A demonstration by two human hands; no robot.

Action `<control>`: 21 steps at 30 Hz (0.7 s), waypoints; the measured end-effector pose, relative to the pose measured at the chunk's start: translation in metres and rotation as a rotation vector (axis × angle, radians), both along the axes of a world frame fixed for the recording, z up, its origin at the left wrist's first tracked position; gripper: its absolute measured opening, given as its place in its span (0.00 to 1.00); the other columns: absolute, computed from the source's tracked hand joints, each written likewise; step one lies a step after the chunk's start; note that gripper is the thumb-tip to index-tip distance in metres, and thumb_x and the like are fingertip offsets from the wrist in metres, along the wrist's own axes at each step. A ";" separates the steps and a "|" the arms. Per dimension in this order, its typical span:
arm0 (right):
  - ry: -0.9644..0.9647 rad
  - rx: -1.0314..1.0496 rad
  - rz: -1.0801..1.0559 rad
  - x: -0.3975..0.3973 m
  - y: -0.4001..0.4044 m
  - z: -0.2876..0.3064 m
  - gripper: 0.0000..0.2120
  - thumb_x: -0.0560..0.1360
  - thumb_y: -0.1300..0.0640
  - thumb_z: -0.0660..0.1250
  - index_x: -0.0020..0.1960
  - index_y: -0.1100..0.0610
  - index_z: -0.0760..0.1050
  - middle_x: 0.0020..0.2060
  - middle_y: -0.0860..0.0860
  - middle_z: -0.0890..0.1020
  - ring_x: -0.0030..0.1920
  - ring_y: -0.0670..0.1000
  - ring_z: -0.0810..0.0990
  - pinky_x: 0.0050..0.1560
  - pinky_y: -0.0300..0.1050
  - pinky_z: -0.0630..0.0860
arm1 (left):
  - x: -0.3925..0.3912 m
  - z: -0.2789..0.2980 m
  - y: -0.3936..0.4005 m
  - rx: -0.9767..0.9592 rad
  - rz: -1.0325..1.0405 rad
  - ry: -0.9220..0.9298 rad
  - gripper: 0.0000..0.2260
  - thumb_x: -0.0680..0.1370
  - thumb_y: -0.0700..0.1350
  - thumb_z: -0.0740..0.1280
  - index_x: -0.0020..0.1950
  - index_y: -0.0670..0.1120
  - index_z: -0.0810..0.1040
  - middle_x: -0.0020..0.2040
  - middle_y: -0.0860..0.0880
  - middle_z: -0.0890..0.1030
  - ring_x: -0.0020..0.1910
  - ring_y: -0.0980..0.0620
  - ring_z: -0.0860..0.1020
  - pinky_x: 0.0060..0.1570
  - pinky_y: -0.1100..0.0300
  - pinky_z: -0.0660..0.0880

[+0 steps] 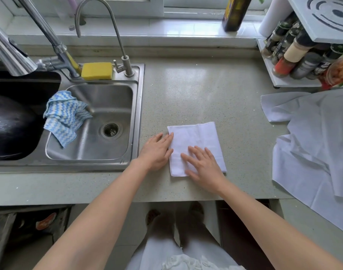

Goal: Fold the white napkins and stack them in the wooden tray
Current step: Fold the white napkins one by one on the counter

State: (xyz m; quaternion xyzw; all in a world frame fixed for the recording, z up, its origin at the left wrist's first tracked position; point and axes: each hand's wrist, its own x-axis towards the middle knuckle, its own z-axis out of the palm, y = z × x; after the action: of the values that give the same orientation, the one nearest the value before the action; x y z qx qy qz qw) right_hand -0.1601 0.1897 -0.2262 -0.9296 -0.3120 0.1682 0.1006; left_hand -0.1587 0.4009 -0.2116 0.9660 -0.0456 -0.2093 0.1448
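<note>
A pale speckled tabletop point(196, 90) runs from the steel sink point(100, 121) on the left to a heap of unfolded white cloths point(312, 145) at the right edge. A black pan point(11, 125) fills the left basin, and a blue-and-white rag point(63, 115) hangs over the divider into the right basin. A yellow sponge point(97, 70) sits on the sink rim between the two taps. At the back right, a white rack point(295, 55) holds spice jars. The folded white napkin point(198, 139) lies flat on the tabletop near its front edge, just right of the sink. The left hand point(157, 151) rests flat with straight fingers touching the napkin's left edge. The right hand point(203, 166) lies flat on the napkin's lower part, fingers spread, gripping nothing.
</note>
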 end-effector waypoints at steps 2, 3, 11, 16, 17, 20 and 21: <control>0.003 -0.011 -0.024 -0.002 -0.009 -0.005 0.25 0.80 0.43 0.54 0.76 0.43 0.55 0.78 0.49 0.51 0.77 0.48 0.45 0.74 0.48 0.32 | -0.001 -0.004 -0.004 0.028 0.004 0.008 0.31 0.82 0.59 0.50 0.79 0.49 0.42 0.79 0.51 0.49 0.78 0.48 0.46 0.75 0.51 0.44; 0.009 -0.007 -0.038 -0.001 -0.014 -0.005 0.25 0.80 0.42 0.54 0.76 0.43 0.55 0.78 0.48 0.50 0.77 0.47 0.43 0.73 0.47 0.30 | -0.002 -0.005 -0.004 0.044 -0.001 0.021 0.34 0.80 0.62 0.51 0.79 0.50 0.41 0.79 0.51 0.48 0.78 0.48 0.45 0.75 0.50 0.43; 0.039 -0.012 0.062 0.007 -0.074 0.000 0.29 0.80 0.50 0.57 0.78 0.49 0.51 0.77 0.48 0.46 0.77 0.47 0.44 0.75 0.40 0.41 | -0.004 -0.007 -0.016 0.143 0.017 0.063 0.51 0.68 0.77 0.55 0.78 0.50 0.36 0.79 0.51 0.43 0.78 0.49 0.41 0.75 0.43 0.41; -0.209 0.122 0.017 0.005 -0.089 0.002 0.24 0.71 0.67 0.70 0.66 0.63 0.74 0.65 0.59 0.75 0.65 0.58 0.75 0.61 0.53 0.74 | -0.007 -0.009 -0.027 0.210 0.041 0.055 0.52 0.66 0.79 0.49 0.78 0.50 0.35 0.79 0.51 0.39 0.77 0.47 0.39 0.72 0.37 0.39; -0.234 0.138 0.021 0.006 -0.090 0.000 0.22 0.69 0.67 0.72 0.63 0.64 0.76 0.63 0.59 0.78 0.62 0.58 0.78 0.57 0.54 0.77 | -0.007 -0.009 -0.028 0.212 0.044 0.069 0.54 0.64 0.80 0.50 0.78 0.50 0.35 0.78 0.50 0.39 0.77 0.46 0.39 0.72 0.36 0.39; -0.263 0.174 0.023 0.011 -0.088 -0.004 0.18 0.68 0.71 0.72 0.57 0.65 0.77 0.59 0.60 0.80 0.58 0.57 0.81 0.46 0.55 0.82 | -0.004 -0.008 -0.029 0.215 0.033 0.112 0.56 0.60 0.83 0.50 0.77 0.54 0.34 0.78 0.48 0.37 0.77 0.44 0.38 0.70 0.33 0.39; -0.270 0.170 0.026 0.013 -0.088 -0.005 0.18 0.67 0.72 0.72 0.56 0.65 0.77 0.58 0.60 0.81 0.57 0.57 0.81 0.43 0.54 0.83 | -0.003 -0.008 -0.030 0.225 0.023 0.124 0.57 0.59 0.83 0.50 0.77 0.54 0.33 0.78 0.47 0.36 0.77 0.43 0.37 0.70 0.32 0.39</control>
State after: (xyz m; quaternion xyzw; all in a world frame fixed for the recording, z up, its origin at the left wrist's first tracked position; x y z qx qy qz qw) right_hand -0.1476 0.1019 -0.2310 -0.9278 -0.3477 0.0159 0.1341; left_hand -0.1618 0.3709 -0.2192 0.9618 -0.0015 -0.2707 0.0405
